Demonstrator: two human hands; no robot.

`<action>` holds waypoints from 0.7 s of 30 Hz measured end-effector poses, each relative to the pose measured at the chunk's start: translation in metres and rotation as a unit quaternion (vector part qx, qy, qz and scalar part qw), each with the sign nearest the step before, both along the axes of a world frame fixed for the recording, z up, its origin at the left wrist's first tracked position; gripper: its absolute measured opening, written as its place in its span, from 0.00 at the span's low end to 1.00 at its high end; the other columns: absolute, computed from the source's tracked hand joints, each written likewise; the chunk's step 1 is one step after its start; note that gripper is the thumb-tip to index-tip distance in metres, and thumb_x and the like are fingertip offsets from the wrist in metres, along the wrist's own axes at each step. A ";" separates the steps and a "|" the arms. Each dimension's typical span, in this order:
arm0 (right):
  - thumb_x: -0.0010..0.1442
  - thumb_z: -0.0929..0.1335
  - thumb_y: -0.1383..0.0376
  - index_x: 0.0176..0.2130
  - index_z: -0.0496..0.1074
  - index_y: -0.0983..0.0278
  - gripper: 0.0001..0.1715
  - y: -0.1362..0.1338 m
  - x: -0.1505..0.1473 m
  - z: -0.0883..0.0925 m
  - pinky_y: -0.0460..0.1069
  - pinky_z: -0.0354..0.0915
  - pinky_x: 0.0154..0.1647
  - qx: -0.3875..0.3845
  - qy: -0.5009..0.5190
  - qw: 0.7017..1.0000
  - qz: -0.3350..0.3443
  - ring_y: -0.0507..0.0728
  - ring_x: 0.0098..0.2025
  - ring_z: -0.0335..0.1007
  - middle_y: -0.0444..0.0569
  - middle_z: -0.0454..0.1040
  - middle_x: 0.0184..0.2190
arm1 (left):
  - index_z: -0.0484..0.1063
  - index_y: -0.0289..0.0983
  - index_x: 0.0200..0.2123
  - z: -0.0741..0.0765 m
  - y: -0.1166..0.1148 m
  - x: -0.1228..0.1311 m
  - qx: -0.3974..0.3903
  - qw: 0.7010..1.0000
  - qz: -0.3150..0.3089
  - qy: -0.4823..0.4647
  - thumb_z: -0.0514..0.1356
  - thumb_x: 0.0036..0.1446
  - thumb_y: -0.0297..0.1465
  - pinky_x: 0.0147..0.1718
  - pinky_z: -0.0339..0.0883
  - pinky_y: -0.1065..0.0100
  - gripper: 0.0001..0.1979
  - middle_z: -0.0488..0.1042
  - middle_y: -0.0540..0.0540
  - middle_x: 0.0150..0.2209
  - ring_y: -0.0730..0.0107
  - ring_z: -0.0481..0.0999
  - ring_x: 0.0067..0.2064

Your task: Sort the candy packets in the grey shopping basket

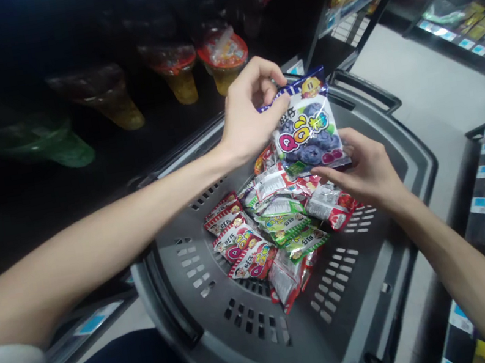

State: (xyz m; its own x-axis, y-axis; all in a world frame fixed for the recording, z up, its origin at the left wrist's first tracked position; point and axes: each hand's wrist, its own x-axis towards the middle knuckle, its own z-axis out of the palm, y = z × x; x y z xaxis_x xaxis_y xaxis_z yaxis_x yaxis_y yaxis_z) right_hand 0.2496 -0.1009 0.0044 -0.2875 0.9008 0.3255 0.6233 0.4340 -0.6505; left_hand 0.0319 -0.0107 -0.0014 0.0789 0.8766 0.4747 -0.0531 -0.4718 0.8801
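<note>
Both my hands hold a blueberry gummy candy bag (306, 127) above the far part of a grey shopping basket (292, 340). My left hand (252, 102) pinches the bag's dark blue top edge between thumb and fingers. The lower right corner sits in my right hand (368, 167), thumb in front and the other fingers partly hidden behind. Under the bag, several candy bags lie in the basket: pink-and-red ones (240, 240) on the left, green ones (284, 224) in the middle, and red-and-silver ones (332, 203) on the right.
On the dark shelf to the left stand plastic cups with orange-red lids (223, 51) and a blurred green container (64, 146). Shelves with blue-and-white price tags (479, 204) run along the right. Pale floor (419, 71) shows between the shelves. The basket's handle (366, 89) lies at its far rim.
</note>
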 end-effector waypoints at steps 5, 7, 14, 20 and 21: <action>0.57 0.75 0.58 0.44 0.74 0.61 0.17 0.000 0.002 0.001 0.51 0.70 0.27 0.018 -0.058 0.998 -0.014 0.59 0.29 0.77 0.49 0.79 0.33 | 0.71 0.41 0.36 0.007 -0.006 0.002 -0.007 1.000 0.005 0.004 0.72 0.49 0.40 0.40 0.64 0.64 0.16 0.63 0.53 0.27 0.69 0.67 0.34; 0.57 0.74 0.56 0.44 0.74 0.59 0.17 0.001 0.006 -0.002 0.51 0.69 0.23 0.036 -0.072 0.997 -0.016 0.59 0.26 0.77 0.47 0.79 0.29 | 0.72 0.42 0.38 0.003 -0.006 0.002 -0.004 1.000 -0.007 0.005 0.70 0.51 0.41 0.40 0.63 0.65 0.15 0.64 0.53 0.28 0.70 0.66 0.34; 0.53 0.75 0.49 0.46 0.75 0.45 0.20 0.016 0.017 -0.026 0.53 0.65 0.17 0.054 -0.034 0.998 0.009 0.63 0.22 0.77 0.50 0.81 0.29 | 0.76 0.43 0.42 -0.012 0.003 0.000 -0.046 0.998 -0.047 0.010 0.70 0.52 0.45 0.38 0.61 0.64 0.18 0.61 0.53 0.27 0.71 0.61 0.31; 0.54 0.74 0.48 0.48 0.74 0.40 0.21 0.018 0.023 -0.031 0.55 0.60 0.17 0.041 -0.058 0.998 -0.003 0.66 0.20 0.75 0.49 0.78 0.25 | 0.78 0.42 0.40 -0.025 0.011 0.001 -0.105 0.992 -0.065 0.035 0.70 0.51 0.51 0.37 0.62 0.63 0.21 0.68 0.50 0.28 0.69 0.65 0.32; 0.55 0.74 0.49 0.48 0.73 0.41 0.21 0.018 0.023 -0.031 0.55 0.62 0.17 0.048 -0.058 0.997 -0.002 0.66 0.20 0.75 0.49 0.79 0.25 | 0.78 0.43 0.41 -0.025 0.011 0.000 -0.105 0.992 -0.067 0.033 0.70 0.51 0.50 0.39 0.63 0.63 0.21 0.71 0.50 0.31 0.69 0.67 0.33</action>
